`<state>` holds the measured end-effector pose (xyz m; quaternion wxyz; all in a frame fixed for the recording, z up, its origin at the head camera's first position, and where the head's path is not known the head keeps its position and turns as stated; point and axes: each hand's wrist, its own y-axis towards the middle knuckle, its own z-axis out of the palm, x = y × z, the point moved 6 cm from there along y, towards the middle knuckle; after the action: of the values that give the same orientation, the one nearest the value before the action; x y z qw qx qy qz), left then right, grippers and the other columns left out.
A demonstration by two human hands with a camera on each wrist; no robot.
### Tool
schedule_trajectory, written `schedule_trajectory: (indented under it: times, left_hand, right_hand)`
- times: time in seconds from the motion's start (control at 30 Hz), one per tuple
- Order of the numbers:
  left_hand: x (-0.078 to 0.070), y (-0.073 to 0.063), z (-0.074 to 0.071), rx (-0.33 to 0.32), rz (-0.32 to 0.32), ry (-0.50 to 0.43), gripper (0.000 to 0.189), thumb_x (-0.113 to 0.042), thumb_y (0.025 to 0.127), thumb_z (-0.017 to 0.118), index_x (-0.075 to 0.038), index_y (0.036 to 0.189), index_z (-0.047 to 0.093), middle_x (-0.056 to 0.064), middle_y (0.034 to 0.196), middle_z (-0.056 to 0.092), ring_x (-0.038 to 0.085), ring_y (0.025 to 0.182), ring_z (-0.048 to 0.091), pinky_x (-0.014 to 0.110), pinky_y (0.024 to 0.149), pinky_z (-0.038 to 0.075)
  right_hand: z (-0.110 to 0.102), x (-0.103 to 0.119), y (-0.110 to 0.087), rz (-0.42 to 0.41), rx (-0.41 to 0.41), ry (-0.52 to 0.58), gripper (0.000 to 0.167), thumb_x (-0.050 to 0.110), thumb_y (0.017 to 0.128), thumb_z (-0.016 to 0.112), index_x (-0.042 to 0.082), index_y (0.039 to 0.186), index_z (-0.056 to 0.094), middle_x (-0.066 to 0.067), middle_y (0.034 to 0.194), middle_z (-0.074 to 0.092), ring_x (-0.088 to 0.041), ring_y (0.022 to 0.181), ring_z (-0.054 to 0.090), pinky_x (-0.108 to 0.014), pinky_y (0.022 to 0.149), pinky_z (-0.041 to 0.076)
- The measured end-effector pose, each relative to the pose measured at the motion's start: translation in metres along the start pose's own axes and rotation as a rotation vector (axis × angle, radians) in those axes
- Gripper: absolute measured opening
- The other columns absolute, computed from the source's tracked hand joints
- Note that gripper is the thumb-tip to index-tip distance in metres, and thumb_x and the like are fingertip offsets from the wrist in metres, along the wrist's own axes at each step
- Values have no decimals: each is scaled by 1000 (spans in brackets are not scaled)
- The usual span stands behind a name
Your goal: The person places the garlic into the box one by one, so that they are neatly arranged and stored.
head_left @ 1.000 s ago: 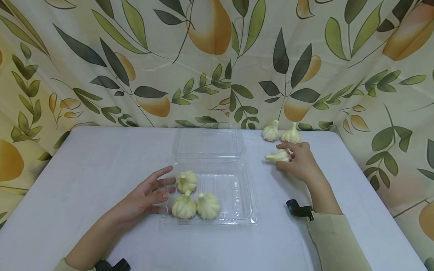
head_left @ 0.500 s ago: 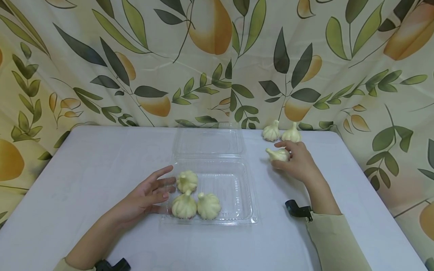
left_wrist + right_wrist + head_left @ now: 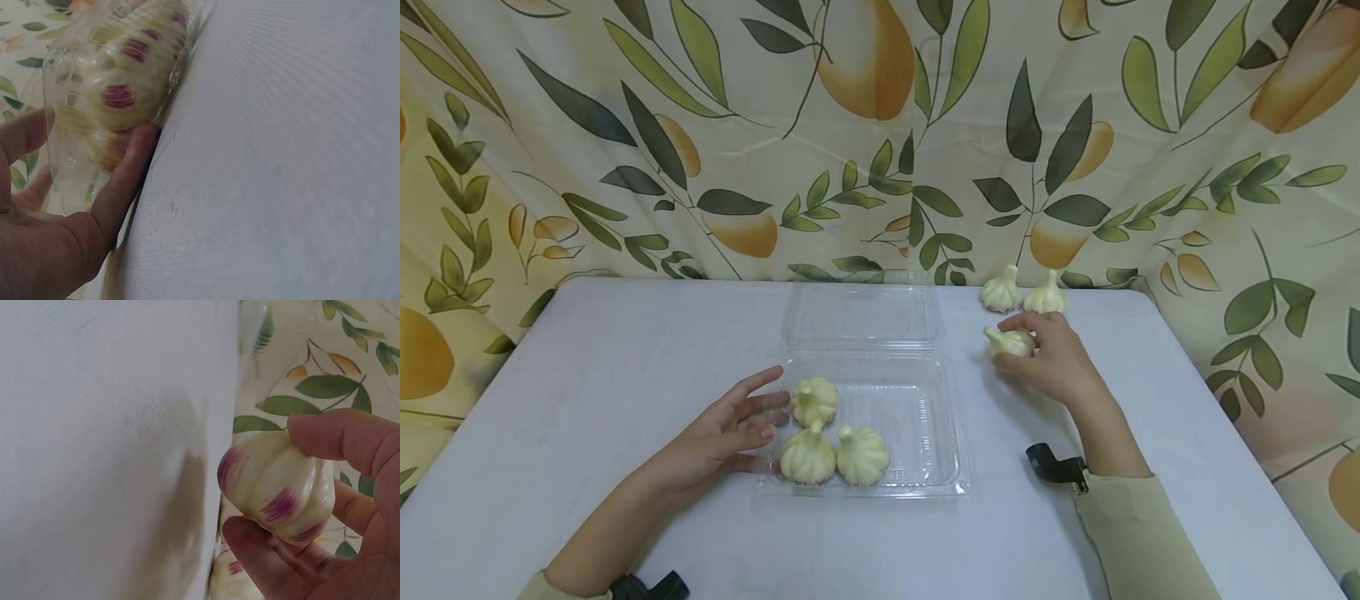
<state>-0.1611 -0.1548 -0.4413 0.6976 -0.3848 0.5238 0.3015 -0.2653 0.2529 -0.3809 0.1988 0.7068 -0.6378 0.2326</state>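
While the right hand (image 3: pixel 1051 358) pinches a garlic bulb (image 3: pixel 1006 342) at two o'clock from a clear container (image 3: pixel 902 421), the left hand (image 3: pixel 724 433), fingers spread, touches its nine o'clock side; inside, three bulbs (image 3: pixel 807 457) sit between six and ten.

Dim, diffuse light — a soft-edged shadow on the white cloth (image 3: pixel 81 456), small glints on the clear plastic container (image 3: pixel 895 417).

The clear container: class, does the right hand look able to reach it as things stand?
Probably yes: its lid lies open, and nothing visible stands between the right hand and the container.
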Motion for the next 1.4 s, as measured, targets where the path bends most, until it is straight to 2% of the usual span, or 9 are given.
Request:
schedule_trajectory:
  times: [0.23,0.43,1.03,1.27,1.4]
  left_hand:
    - [-1,0,1,2,6,-8,72,-9,102,53,-27,160,15,15,161,23,41,145,27,51,95,49]
    - [-1,0,0,6,11,-12,72,-9,102,53,-27,160,15,15,160,23,41,145,27,52,95,49]
    - [-2,0,2,0,4,-11,72,-9,102,52,-27,160,14,15,160,23,41,145,27,51,95,49]
    - [-1,1,2,1,7,-16,72,-6,102,52,-27,160,15,15,161,23,41,145,27,53,94,51]
    - [0,1,1,-2,4,-17,72,-6,102,52,-27,160,15,15,160,24,41,144,28,53,94,51]
  right_hand:
    - [1,8,-3,-50,-2,-4,43,20,83,77,7,122,65,-23,132,53,-42,112,54,-54,90,43]
    - [3,14,-3,-60,8,3,41,19,84,77,8,122,65,-18,133,58,-43,116,56,-58,92,44]
    - [7,35,-5,-111,-6,35,39,14,83,78,9,120,66,-16,134,59,-42,115,59,-56,93,49]
    - [8,44,-9,-126,1,83,39,13,83,78,8,119,66,-15,137,56,-40,112,61,-52,88,54]
    - [9,47,-10,-140,0,97,39,12,82,78,9,119,66,-14,137,56,-34,115,58,-50,88,55]
